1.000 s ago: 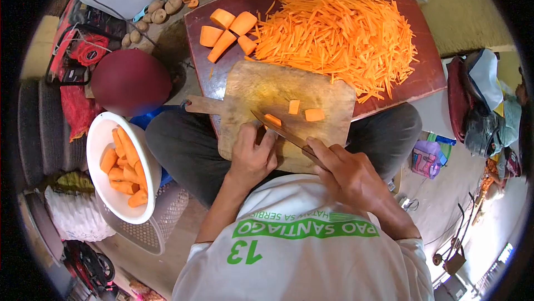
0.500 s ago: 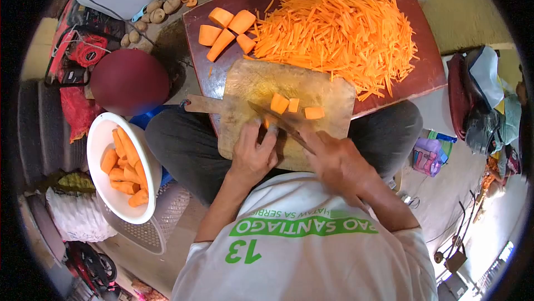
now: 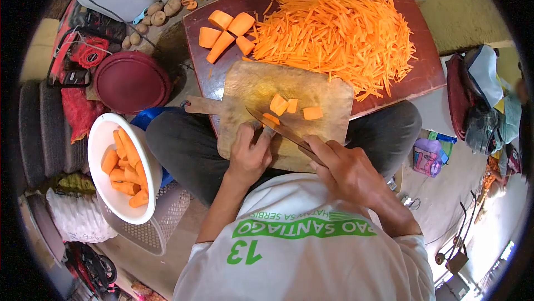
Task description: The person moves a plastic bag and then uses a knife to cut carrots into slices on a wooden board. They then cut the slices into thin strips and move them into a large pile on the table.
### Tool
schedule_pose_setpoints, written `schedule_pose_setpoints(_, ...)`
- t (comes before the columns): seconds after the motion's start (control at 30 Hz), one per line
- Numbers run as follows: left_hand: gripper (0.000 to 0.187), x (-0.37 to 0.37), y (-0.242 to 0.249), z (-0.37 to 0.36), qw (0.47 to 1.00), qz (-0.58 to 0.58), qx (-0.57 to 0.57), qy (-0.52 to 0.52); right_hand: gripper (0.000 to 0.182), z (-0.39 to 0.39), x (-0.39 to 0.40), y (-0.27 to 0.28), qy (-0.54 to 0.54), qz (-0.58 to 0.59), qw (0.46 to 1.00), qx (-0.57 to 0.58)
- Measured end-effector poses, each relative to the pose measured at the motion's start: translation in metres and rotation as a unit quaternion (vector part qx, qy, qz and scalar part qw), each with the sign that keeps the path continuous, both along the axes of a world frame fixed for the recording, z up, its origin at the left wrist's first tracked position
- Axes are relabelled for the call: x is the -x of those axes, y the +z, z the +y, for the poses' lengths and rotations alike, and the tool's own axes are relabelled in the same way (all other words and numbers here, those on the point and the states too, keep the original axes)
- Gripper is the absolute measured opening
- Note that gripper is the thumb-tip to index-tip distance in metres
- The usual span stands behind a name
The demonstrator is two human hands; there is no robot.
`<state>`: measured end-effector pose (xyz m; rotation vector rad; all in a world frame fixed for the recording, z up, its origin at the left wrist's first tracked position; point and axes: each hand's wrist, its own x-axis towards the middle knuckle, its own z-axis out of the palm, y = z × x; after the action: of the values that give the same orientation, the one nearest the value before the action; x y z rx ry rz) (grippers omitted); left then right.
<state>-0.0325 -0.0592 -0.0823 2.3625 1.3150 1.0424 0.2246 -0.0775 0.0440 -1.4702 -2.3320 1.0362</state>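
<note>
Newly loose beyond the blade, compared with one second ago: one carrot piece [image 3: 278, 104], bringing the group there to three where we count two earlier. Knife [image 3: 285, 130]: crisp in outline again after the blur of half a second ago, low over the board, tip toward the upper left. Carrot slice [image 3: 271, 118]: one, small, on the far side of the blade and seemingly against it; we judge that one more cut is finished and another is under way. Right hand [image 3: 347, 168]: closed around the handle of the knife, to the right of the slice and nearer the body. Left hand [image 3: 248, 155]: fingers curled, tips just beside the near side of the blade, close by the slice; we cannot tell whether any carrot is gripped beneath them. Cutting board [image 3: 256, 81]: wooden, under slice and loose pieces, its own handle to the left, overlapping the near edge of a red-brown table [image 3: 429, 76]. Heap of carrot sticks [image 3: 334, 34]: large, on the table past the board. Carrot chunks [image 3: 222, 45]: five, left of the heap. White basin [image 3: 99, 134]: far left, containing carrots [image 3: 132, 151], well apart from both hands.
</note>
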Motion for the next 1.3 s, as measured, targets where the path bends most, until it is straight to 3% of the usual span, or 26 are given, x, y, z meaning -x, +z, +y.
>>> schedule_pose_setpoints(0.5, 0.052, 0.002, 0.005, 0.003, 0.999, -0.029, 0.003, -0.034, 0.064, 0.01, 0.011, -0.02, 0.016, -0.049, 0.998, 0.034)
schedule_pose_setpoints(0.7, 0.051, 0.003, -0.006, 0.0, 0.999, -0.027, -0.029, -0.022, 0.056, 0.02, 0.016, -0.044, 0.022, 0.041, 0.997, -0.054)
schedule_pose_setpoints(0.77, 0.048, 0.003, -0.005, 0.001, 0.999, -0.026, -0.042, -0.013, 0.063, 0.018, 0.01, -0.046, 0.0, 0.06, 0.996, -0.068)
schedule_pose_setpoints(1.0, 0.043, 0.005, -0.003, -0.003, 1.0, -0.011, -0.017, -0.006, 0.07, 0.007, 0.009, -0.004, 0.004, -0.003, 1.0, -0.013)
schedule_pose_setpoints(1.2, 0.045, 0.008, -0.004, -0.003, 1.0, -0.01, -0.015, -0.013, 0.065, 0.001, 0.013, -0.012, 0.019, 0.005, 0.998, -0.061)
schedule_pose_setpoints(1.3, 0.045, 0.006, 0.004, -0.001, 1.0, -0.022, -0.012, -0.015, 0.061, 0.001, 0.015, -0.009, -0.018, 0.012, 1.0, 0.009)
